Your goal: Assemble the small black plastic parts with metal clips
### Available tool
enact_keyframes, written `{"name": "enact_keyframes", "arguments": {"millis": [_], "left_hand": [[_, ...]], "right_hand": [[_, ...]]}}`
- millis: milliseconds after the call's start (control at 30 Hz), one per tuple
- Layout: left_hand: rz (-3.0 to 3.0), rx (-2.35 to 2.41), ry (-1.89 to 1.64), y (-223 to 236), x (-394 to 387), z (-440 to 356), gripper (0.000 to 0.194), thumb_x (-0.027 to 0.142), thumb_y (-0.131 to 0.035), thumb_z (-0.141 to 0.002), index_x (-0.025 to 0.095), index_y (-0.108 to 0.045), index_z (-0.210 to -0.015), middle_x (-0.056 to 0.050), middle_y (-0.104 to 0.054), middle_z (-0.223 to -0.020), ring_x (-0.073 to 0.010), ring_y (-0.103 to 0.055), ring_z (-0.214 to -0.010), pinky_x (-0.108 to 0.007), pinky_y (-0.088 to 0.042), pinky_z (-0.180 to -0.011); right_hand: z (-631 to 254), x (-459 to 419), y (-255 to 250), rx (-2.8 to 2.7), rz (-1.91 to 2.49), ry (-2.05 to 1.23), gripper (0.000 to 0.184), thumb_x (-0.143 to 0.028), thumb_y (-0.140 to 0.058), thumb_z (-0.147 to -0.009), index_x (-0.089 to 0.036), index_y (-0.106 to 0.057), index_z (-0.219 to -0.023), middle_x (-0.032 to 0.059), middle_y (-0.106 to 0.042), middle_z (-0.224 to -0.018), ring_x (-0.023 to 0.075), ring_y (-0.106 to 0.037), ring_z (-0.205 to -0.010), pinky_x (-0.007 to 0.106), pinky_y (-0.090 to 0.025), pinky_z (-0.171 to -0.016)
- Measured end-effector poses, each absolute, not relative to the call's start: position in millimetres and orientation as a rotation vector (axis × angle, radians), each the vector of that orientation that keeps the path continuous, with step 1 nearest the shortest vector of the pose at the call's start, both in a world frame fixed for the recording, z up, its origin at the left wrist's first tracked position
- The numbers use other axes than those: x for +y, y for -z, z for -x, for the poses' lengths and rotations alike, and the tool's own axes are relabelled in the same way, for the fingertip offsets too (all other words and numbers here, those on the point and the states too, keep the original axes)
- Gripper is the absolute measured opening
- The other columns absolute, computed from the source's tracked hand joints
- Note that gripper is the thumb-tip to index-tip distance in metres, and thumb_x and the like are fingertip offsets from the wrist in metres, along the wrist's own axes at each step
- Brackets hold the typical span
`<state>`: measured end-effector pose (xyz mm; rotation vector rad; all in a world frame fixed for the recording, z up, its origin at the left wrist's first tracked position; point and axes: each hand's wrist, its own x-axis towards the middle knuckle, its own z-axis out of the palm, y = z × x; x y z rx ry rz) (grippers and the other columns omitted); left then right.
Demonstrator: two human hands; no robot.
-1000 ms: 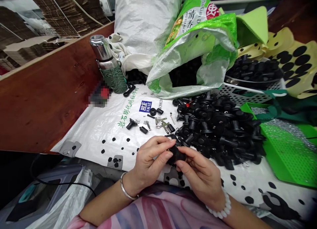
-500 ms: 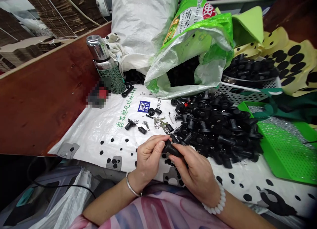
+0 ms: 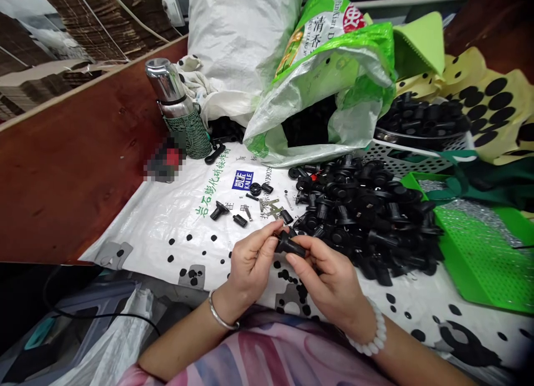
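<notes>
As the left hand point(image 3: 250, 266) and the right hand point(image 3: 327, 280) met over the white woven sheet point(image 3: 167, 219), they pinched a black plastic part point(image 3: 290, 244) between them, both closed narrowly on it just above the sheet, beside the near edge of a heap of black plastic parts point(image 3: 359, 208). The fingers covered some of the part, so its full shape was hard to make out. Beyond the heap, a white perforated plastic basket point(image 3: 400, 158) held a metal bowl point(image 3: 417, 138) piled with more black pieces. The open green-and-white printed bag point(image 3: 329, 80) showed something dark inside, perhaps more of the same parts, though shadow made that uncertain. To the right, a green perforated tray point(image 3: 479, 252) carried a silvery scatter and ran out of the frame. Small metal clips point(image 3: 271, 208) lay on the sheet left of the heap. Farther back, a steel flask point(image 3: 167, 80) stood in a green knitted sleeve point(image 3: 189, 133), and the pixelated object point(image 3: 164, 158) beside it could not be identified.
</notes>
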<state>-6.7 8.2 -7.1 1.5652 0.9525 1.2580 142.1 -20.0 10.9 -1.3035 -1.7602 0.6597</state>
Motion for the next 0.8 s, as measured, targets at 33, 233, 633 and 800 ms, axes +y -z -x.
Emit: {"name": "enact_keyframes", "arguments": {"millis": [33, 233, 633, 800], "left_hand": [[-1.622, 0.923, -1.243, 7, 8, 9, 0.032, 0.020, -0.043, -0.090, 0.019, -0.056, -0.120, -0.007, -0.065, -0.111, -0.0169, -0.061, -0.101, -0.030, -0.046, -0.093], [-1.879, 0.963, -1.185, 12, 9, 12, 0.040, 0.015, -0.046, -0.087, 0.018, -0.049, -0.127, -0.008, -0.060, -0.121, -0.0174, -0.057, -0.109, -0.027, -0.044, -0.097], [-1.676, 1.045, -1.268, 22, 9, 10, 0.035, 0.018, -0.044, -0.089, 0.018, -0.054, -0.122, -0.007, -0.063, -0.117, -0.0185, -0.060, -0.106, -0.031, -0.046, -0.096], [-1.648, 1.061, -1.293, 23, 8, 13, 0.034, 0.019, -0.044, -0.089, 0.017, -0.054, -0.122, -0.008, -0.063, -0.116, -0.0187, -0.060, -0.105, -0.031, -0.047, -0.095]], "right_hand": [[-142, -19, -10, -1.790, 1.298, -0.574, 0.016, -0.022, -0.050, -0.086, -0.017, -0.053, -0.101, -0.0002, -0.061, -0.070, 0.0106, -0.056, -0.054, 0.021, -0.045, -0.050], [-138, -11, -4, -2.021, 1.286, -0.047, 0.018, -0.023, -0.042, -0.090, -0.012, -0.053, -0.098, 0.0108, -0.065, -0.084, 0.0186, -0.064, -0.075, 0.028, -0.050, -0.064], [-123, -3, -4, -1.993, 1.377, -0.166, 0.022, -0.027, -0.036, -0.091, -0.013, -0.052, -0.092, 0.0069, -0.063, -0.068, 0.0155, -0.060, -0.057, 0.025, -0.046, -0.053], [-116, -3, -10, -1.854, 1.445, -0.581, 0.021, -0.029, -0.038, -0.090, -0.015, -0.053, -0.083, 0.0015, -0.057, -0.061, 0.0124, -0.052, -0.052, 0.023, -0.040, -0.048]]}}
